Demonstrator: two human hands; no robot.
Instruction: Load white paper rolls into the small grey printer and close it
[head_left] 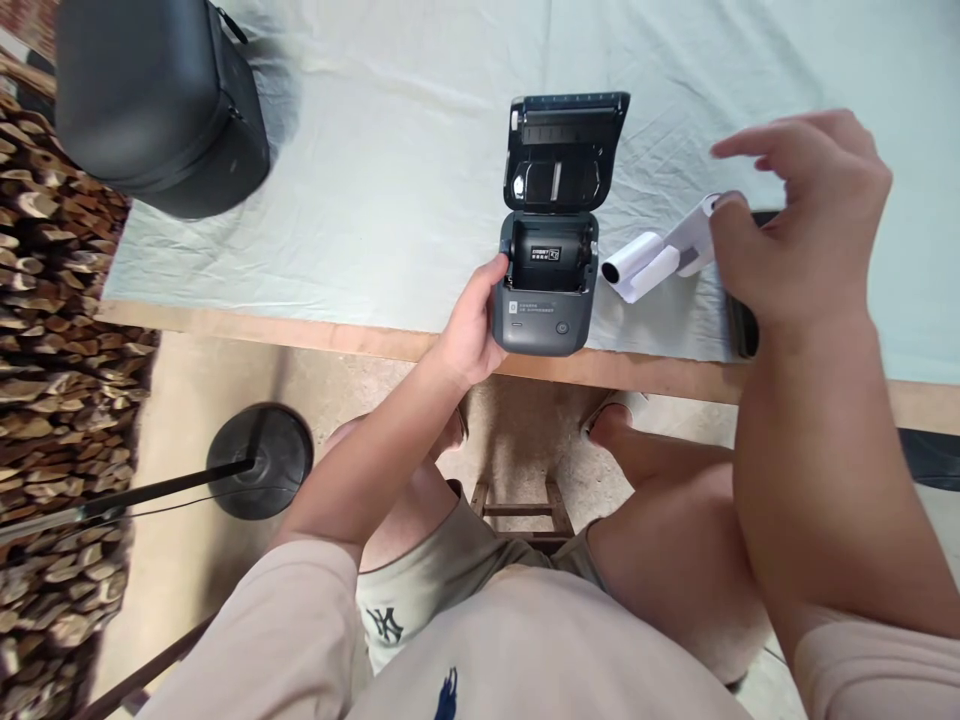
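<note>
A small dark grey printer [545, 300] stands near the table's front edge with its lid [564, 150] flipped up and its paper bay empty. My left hand [472, 325] grips the printer's left side. My right hand [806, 220] hovers to the right, thumb and fingers pinching the end of a white paper roll [660, 255] that lies partly on the cloth, pointing toward the printer. A dark flat object [739, 320], maybe a phone, lies under my right hand, mostly hidden.
A pale cloth [390, 180] covers the wooden table [360, 340]. A black case [161, 100] sits at the far left corner. Below are a round lamp base [259, 460], a stool rung [517, 510] and stacked wood [52, 300] at the left.
</note>
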